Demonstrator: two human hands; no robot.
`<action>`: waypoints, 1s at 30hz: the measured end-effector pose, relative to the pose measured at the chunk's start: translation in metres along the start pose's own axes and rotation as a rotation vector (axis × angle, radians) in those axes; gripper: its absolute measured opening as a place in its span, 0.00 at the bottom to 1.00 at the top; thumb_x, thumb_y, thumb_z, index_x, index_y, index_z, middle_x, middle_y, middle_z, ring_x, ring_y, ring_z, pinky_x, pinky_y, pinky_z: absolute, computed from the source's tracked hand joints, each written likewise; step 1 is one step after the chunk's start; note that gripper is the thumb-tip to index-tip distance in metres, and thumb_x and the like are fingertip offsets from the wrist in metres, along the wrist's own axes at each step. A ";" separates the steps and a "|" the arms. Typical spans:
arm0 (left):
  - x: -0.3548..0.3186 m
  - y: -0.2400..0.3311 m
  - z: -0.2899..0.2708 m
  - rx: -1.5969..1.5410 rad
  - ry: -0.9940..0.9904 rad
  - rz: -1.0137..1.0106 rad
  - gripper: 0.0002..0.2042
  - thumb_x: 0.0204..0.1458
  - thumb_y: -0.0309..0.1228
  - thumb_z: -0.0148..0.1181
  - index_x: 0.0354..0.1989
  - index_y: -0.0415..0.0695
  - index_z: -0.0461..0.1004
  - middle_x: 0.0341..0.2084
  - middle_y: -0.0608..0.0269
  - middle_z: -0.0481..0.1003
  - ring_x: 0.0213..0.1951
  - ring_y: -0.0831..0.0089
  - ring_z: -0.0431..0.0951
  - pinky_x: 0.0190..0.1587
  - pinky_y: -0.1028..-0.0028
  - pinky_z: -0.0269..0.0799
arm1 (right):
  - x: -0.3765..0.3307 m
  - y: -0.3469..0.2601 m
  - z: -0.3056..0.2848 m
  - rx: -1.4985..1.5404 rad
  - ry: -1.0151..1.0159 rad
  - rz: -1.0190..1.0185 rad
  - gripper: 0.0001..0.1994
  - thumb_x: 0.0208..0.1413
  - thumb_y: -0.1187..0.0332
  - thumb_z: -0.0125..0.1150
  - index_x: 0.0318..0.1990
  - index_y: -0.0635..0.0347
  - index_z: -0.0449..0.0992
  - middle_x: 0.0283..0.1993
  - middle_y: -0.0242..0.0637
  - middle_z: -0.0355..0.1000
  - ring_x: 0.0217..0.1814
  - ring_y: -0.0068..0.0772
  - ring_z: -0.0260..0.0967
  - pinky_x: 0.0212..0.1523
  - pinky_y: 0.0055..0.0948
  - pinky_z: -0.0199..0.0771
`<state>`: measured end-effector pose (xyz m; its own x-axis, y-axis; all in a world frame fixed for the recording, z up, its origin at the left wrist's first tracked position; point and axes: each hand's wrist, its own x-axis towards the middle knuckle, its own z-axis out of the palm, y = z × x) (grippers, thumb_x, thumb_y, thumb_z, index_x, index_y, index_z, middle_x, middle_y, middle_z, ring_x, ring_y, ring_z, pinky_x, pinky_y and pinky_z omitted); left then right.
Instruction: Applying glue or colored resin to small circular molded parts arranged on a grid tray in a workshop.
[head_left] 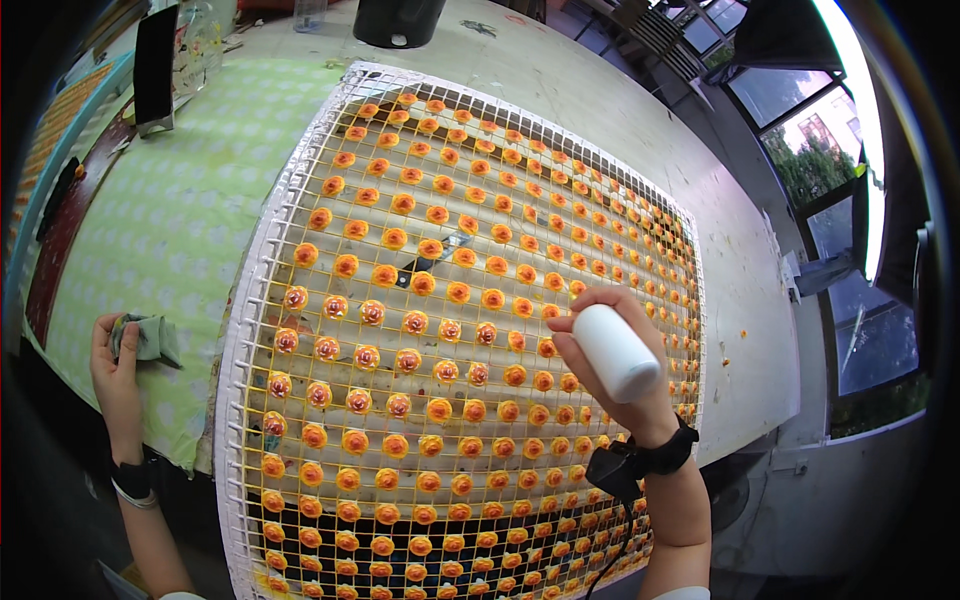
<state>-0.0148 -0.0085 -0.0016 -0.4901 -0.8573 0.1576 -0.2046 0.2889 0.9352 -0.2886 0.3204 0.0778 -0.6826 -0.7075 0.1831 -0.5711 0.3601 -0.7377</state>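
Note:
A white-framed mesh rack (238, 335) with yellow strands carries many rows of small orange and yellow flower-shaped pieces (438, 410). Several of them toward the left, such as one flower (366, 357), have white lines on their petals. My right hand (640, 395) is wrapped round a white bottle (612, 345), held tilted above the right-middle of the rack; the bottle's tip is hidden by my fingers. At the left, beside the rack, my left hand (115, 365) pinches a folded grey-green cloth (152, 340) over the green table cover.
A green patterned cover (190, 200) spreads over the table left of the rack. A dark phone-like slab (155, 70) stands near a clear container (198, 45). A black bucket (398, 22) sits at the back. A cable (622, 545) hangs from my right wrist strap.

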 end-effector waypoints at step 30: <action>0.003 -0.010 -0.003 0.052 -0.003 -0.001 0.08 0.50 0.31 0.46 0.34 0.40 0.63 0.28 0.70 0.64 0.32 0.85 0.61 0.36 0.86 0.55 | -0.019 0.020 0.024 0.655 0.000 0.111 0.16 0.44 0.72 0.55 0.42 0.59 0.60 0.32 0.34 0.66 0.35 0.21 0.66 0.34 0.20 0.68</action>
<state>-0.0117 -0.0147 -0.0097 -0.4921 -0.8565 0.1559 -0.2488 0.3100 0.9176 -0.2758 0.3265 0.0445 -0.7213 -0.6876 0.0829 -0.1020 -0.0129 -0.9947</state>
